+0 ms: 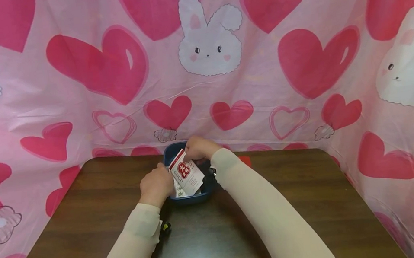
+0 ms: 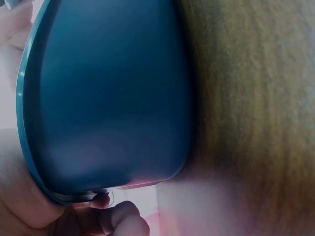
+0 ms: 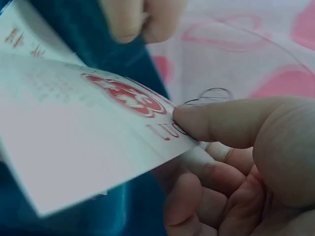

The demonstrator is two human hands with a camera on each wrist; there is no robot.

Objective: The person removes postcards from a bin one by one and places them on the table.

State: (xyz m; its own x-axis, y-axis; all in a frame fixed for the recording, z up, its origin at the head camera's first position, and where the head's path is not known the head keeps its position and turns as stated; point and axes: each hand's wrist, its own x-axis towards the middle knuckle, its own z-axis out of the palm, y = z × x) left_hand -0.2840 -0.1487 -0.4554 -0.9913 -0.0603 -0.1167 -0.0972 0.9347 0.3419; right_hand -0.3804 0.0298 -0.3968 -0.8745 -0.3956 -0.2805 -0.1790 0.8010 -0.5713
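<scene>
A blue plastic bin (image 1: pixel 189 200) stands near the back of the table. My left hand (image 1: pixel 157 184) grips its left rim, thumb over the inside edge and fingers curled beneath on the outside, as the left wrist view of the bin's wall (image 2: pixel 113 98) shows. Between thumb and fingers, my right hand (image 1: pixel 199 148) pinches the corner of a white paper card (image 1: pixel 187 175) with a red emblem and the words GOOD LUCK. Tilted over the bin's opening, the card (image 3: pixel 88 137) bends slightly in the right wrist view. Another white printed paper (image 1: pixel 179 190) lies under it in the bin.
Something red (image 1: pixel 245 161) lies on the brown wooden table (image 1: pixel 299 204) just behind the right forearm. A pink curtain (image 1: pixel 170 86) with hearts and rabbits hangs along the table's back and sides. Dark items in the bin are partly hidden by the card and right wrist.
</scene>
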